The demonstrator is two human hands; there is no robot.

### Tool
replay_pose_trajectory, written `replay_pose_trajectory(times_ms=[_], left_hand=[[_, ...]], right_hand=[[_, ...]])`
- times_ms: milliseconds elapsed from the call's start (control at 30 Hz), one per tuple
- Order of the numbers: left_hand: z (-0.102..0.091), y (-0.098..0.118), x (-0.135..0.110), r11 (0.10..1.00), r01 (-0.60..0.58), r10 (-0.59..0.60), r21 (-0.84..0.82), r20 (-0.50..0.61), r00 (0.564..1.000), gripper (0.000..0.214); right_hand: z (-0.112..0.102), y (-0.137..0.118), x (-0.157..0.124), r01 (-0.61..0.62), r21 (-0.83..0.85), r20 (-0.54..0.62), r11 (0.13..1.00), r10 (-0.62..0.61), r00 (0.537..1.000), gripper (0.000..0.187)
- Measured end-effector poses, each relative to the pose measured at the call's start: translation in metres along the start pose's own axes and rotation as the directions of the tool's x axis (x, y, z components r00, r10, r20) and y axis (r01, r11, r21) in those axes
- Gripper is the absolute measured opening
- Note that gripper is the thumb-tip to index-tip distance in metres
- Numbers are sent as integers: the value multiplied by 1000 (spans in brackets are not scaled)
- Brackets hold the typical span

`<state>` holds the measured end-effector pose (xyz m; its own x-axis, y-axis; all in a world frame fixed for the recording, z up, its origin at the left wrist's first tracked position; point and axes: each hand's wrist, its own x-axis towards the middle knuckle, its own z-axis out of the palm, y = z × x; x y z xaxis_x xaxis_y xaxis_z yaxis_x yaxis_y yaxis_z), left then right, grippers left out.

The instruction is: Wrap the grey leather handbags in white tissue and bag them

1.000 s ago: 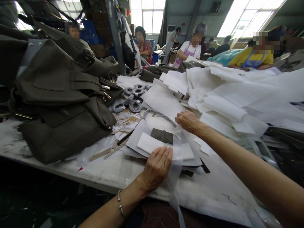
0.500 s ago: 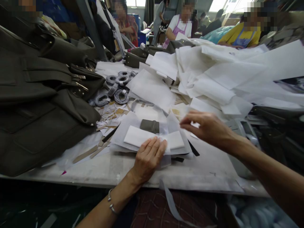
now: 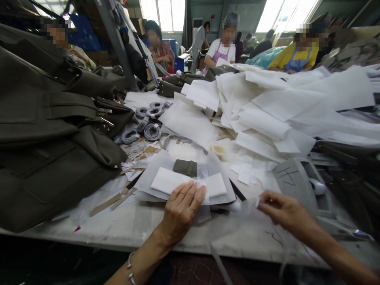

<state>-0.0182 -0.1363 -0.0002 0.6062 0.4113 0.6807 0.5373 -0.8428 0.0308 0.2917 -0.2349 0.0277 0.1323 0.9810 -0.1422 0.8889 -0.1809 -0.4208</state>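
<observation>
My left hand lies with its fingers flat on a folded white pad, pressing it down on thin white sheets. Just behind the pad is a small dark olive leather piece with a raised band across it. A translucent strip runs over the pad and the leather piece beside my fingertips. To the right, my right hand is closed in a pinch on a blurred translucent strip above the table. Its far end cannot be made out.
Dark olive bags are heaped on the left. Behind lie coiled clear-grey rolls and paper scraps. A tall pile of white sheets covers the back right. A grey marked dispenser-like box stands at right. Several people work beyond.
My right hand has moved down and to the right, from beside the pad to near the grey box, and a translucent strip now shows at its fingers. The left hand stays on the pad.
</observation>
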Motion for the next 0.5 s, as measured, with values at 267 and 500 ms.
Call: replay_pose_trajectory(times_ms=[267,500], left_hand=[[-21,-15,7,996,68,-72,-54,-63,995,54],[-45,-29,7,992,38,-51,-120,-106,993,36]], right_hand=[[-49,21,94,-141,-512,-327,847,-40,944,42],[-17,-55,117,188,383,92,904,-240,966,28]])
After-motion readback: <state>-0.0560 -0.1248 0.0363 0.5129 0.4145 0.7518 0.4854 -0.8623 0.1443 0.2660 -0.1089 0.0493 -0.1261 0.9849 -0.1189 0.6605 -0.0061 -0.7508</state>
